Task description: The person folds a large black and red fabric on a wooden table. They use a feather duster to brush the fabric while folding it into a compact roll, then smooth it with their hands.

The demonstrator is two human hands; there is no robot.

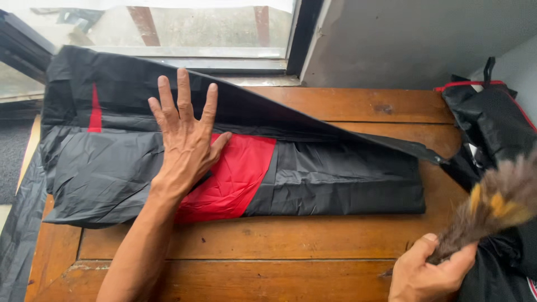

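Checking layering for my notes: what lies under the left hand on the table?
The left hand lies flat on folded black and red fabric, which rests on the wooden table. The tabletop beneath the fabric is hidden.

Folded cover [313, 179]: thin black and red synthetic cloth, creased, faint sheen. Table [313, 240]: varnished brown wood, worn, scuffed. Duster [498, 204]: soft fluffy brown-yellow feathers. Wall [414, 39]: matt grey plaster.

folded fabric [235, 168]: black and dark grey with a red panel, creased, lying flat across the frame's centre and left
feather duster [495, 204]: brown, yellow-tipped plumes, tilted, lower right of frame
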